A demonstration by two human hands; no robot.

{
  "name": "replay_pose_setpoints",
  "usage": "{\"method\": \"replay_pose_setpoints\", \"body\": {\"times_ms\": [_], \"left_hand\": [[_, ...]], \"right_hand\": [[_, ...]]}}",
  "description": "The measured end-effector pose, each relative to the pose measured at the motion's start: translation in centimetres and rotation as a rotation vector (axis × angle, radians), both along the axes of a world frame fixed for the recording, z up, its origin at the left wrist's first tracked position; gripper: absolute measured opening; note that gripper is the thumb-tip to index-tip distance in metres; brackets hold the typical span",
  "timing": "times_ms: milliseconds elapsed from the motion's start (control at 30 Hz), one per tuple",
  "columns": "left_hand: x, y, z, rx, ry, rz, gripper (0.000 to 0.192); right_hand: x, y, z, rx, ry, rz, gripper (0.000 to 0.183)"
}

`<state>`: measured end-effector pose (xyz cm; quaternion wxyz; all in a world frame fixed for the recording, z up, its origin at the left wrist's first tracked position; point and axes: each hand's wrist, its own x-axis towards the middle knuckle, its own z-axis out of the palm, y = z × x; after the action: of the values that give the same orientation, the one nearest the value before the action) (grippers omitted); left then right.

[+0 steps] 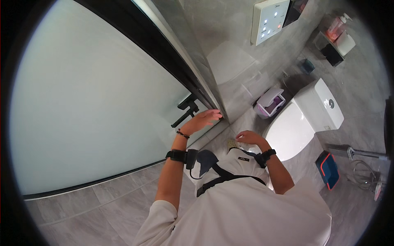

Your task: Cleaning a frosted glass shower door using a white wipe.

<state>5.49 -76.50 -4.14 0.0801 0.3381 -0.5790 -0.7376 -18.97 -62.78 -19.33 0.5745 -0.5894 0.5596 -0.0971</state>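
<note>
My left hand point(201, 120) reaches out with its fingers extended by the edge of a frosted glass door point(92, 101). Its fingertips are close to the door frame point(222, 110); whether they touch it I cannot tell. Just behind this hand is the door's black lever handle point(184, 115), partly covered by it. Lower and to the right, my right hand point(251, 137) hangs in front of my body, fingers loosely bent, with nothing visible in it. Black straps with devices circle both forearms, the left one point(178, 155) and the right one point(267, 154).
A white toilet point(291, 132) with its lid down stands close on my right. Beside it is a small lidded bin point(268, 103). On the wall are a lit control panel point(270, 20) and a shelf point(329, 46) with a pump bottle point(336, 28). A blue basin point(327, 170) sits further right.
</note>
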Motion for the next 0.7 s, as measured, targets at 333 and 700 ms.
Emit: {"method": "replay_pose_setpoints", "body": {"times_ms": [333, 700], "left_hand": [[0.4, 0.7, -1.2, -0.246, -0.119, -0.078, 0.039], [-1.2, 2.7, -1.3, -0.18, -0.066, -0.147, 0.037]], "right_hand": [[-0.3, 0.2, -0.4, -0.038, 0.019, 0.02, 0.039], [-4.4, 3.1, -6.1, -0.08, 0.302, -0.077, 0.036]]}}
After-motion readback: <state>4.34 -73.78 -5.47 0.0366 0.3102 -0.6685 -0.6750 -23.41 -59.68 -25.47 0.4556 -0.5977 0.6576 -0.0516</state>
